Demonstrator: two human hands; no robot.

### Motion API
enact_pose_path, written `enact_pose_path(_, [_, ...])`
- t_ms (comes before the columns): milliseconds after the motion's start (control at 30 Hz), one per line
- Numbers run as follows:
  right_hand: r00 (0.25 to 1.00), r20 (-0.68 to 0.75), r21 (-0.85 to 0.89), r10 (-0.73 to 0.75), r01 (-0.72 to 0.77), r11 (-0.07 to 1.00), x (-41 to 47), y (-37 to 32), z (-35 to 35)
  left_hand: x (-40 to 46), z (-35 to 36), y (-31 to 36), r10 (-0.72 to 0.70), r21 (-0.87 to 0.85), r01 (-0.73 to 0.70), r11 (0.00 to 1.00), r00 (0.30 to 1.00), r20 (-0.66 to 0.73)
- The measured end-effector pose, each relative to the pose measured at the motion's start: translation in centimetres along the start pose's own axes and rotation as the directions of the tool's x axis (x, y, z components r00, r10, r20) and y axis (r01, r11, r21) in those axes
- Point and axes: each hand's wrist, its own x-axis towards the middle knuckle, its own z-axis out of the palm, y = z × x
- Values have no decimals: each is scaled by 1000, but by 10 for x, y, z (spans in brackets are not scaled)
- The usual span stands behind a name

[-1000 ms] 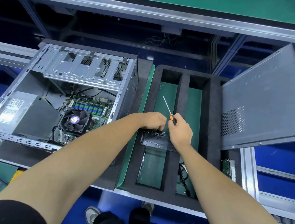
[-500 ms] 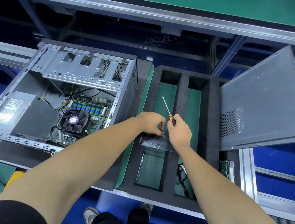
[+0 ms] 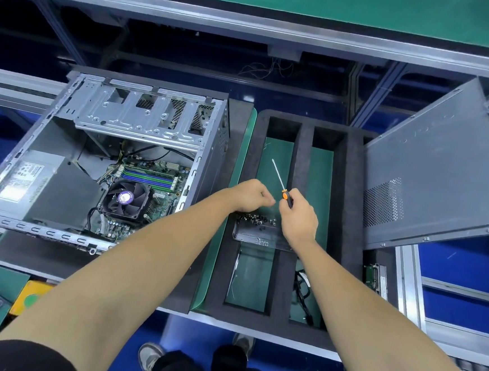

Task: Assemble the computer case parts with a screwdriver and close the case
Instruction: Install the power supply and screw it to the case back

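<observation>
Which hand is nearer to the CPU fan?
Left. The left hand is right of the fan, past the case wall; the right hand, holding the screwdriver, is farther right.

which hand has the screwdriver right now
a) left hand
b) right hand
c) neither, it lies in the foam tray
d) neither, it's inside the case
b: the right hand grips the orange-and-black handle of the screwdriver, shaft pointing up and away, above the foam tray.

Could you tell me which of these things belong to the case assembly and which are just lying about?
For the job:
open computer case
side panel
screwdriver, gripped by right hand
screws in small tray, below left hand

Lying about:
black cable
green circuit board
yellow object
</observation>
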Motion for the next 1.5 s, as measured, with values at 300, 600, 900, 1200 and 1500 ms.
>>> enact_pose_path(300, [993, 98, 468, -71, 17, 884, 3, -25, -13, -30, 9, 9, -86, -535, 76, 841, 996, 6])
enact_pose_path(600, [999, 36, 423, 18, -32, 905, -1, -8, -17, -34, 34, -8, 45, 444, -9, 896, 996, -71])
enact_pose_path(900, [998, 48, 392, 45, -60, 918, -3, 5, -13, -22, 38, 1, 229, 611, -127, 782, 969, -92])
enact_pose_path(1200, [997, 44, 366, 71, -82, 927, -7, 3, -14, -27, 31, 8, 89, 257, -49, 965, 985, -146])
enact_pose_path(1500, [992, 16, 389, 123, -119, 913, -12, -18, -25, -47, 2, 17, -57, 116, 61, 991, 997, -43])
